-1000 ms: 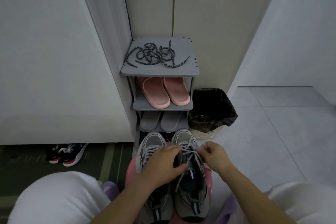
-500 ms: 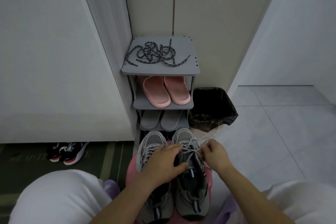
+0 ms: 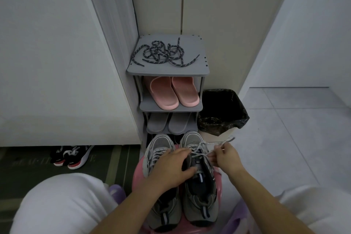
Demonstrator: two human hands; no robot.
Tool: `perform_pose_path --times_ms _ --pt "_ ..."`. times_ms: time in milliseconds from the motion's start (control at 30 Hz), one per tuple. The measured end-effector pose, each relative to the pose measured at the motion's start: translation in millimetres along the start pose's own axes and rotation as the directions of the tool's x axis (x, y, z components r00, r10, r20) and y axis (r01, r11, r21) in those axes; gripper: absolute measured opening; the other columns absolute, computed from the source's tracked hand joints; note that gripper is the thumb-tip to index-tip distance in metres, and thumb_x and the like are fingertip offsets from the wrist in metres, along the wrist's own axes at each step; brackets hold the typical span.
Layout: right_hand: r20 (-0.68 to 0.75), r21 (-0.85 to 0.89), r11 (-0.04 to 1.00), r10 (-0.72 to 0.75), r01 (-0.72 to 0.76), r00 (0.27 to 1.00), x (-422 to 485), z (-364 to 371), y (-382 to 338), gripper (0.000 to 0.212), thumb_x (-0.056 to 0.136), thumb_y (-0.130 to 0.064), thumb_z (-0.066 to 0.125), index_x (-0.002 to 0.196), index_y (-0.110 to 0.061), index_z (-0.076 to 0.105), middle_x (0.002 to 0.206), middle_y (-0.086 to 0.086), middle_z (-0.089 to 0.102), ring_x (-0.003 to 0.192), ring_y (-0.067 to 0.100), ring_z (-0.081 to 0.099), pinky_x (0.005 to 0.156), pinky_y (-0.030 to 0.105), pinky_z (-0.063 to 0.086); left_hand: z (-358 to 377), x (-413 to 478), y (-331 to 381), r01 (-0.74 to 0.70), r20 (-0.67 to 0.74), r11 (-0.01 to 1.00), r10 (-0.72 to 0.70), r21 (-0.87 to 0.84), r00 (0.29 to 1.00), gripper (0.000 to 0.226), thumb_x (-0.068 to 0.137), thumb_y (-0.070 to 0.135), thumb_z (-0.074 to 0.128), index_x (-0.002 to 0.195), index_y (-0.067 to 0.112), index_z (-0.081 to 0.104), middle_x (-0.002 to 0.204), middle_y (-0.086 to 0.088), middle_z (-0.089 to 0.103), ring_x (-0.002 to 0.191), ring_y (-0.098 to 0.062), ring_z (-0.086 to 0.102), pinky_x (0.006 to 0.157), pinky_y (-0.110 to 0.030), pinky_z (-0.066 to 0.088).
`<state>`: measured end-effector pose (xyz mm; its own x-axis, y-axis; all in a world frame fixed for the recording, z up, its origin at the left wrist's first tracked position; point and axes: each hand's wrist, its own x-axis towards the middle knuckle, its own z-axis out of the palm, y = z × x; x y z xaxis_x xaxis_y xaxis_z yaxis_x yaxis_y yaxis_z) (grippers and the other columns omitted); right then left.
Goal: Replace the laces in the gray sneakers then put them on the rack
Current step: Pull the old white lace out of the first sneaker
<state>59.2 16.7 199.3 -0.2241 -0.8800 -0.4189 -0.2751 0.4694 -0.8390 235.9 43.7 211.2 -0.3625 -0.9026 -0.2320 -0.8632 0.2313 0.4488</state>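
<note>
Two gray sneakers stand side by side on a pink stool (image 3: 137, 172) in front of me. My left hand (image 3: 171, 169) presses down across the tongue of the right sneaker (image 3: 201, 195), covering part of the left sneaker (image 3: 161, 142) too. My right hand (image 3: 226, 157) pinches the pale gray lace (image 3: 218, 143) of the right sneaker and holds it pulled out to the right. A tangle of dark speckled laces (image 3: 163, 54) lies on the top shelf of the gray rack (image 3: 169, 71).
Pink slippers (image 3: 172, 92) and gray slippers (image 3: 167, 124) fill the rack's lower shelves. A black-lined bin (image 3: 222, 112) stands right of the rack. Black and red shoes (image 3: 72, 156) lie under a cabinet at left. My knees frame the stool.
My right hand has drawn the pale lace further out to the right of the right sneaker. My left hand stays pressed on the shoe.
</note>
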Motion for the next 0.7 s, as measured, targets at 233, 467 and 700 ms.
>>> perform_pose_path --times_ms 233,467,700 --pt "0.104 -0.171 0.982 -0.063 0.08 0.993 -2.9 -0.6 3.1 0.032 0.082 -0.022 0.071 0.061 -0.007 0.052 0.061 0.009 0.054 0.06 0.02 0.049 0.063 0.036 0.049 1.3 0.6 0.1 0.001 -0.006 1.0 -0.001 0.008 1.0 0.066 0.09 0.053 0.048 0.146 0.022 0.031 0.152 0.006 0.033 0.138 -0.009 0.03 0.118 -0.032 0.018" --pt "0.011 -0.021 1.0 0.016 -0.016 1.0 -0.3 -1.0 -0.1 0.023 0.1 -0.014 0.039 0.078 -0.007 0.042 0.072 0.013 0.063 0.062 0.023 0.063 0.065 0.039 0.058 1.8 0.6 -1.2 -0.003 -0.019 1.0 0.003 0.004 1.0 0.065 0.091 0.051 0.048 0.146 0.022 0.031 0.153 0.006 0.031 0.139 -0.01 0.028 0.118 -0.031 0.016" --pt "0.087 -0.097 0.993 -0.052 0.06 0.995 -2.8 -4.0 -0.7 0.033 0.089 -0.031 0.06 0.072 -0.003 0.059 0.07 0.008 0.066 0.066 0.022 0.063 0.079 0.044 0.057 1.1 1.8 -2.1 0.015 -0.055 0.99 -0.023 -0.141 0.998 0.051 0.093 0.048 0.047 0.135 0.02 0.047 0.135 0.002 0.051 0.125 -0.015 0.046 0.106 -0.031 0.036"
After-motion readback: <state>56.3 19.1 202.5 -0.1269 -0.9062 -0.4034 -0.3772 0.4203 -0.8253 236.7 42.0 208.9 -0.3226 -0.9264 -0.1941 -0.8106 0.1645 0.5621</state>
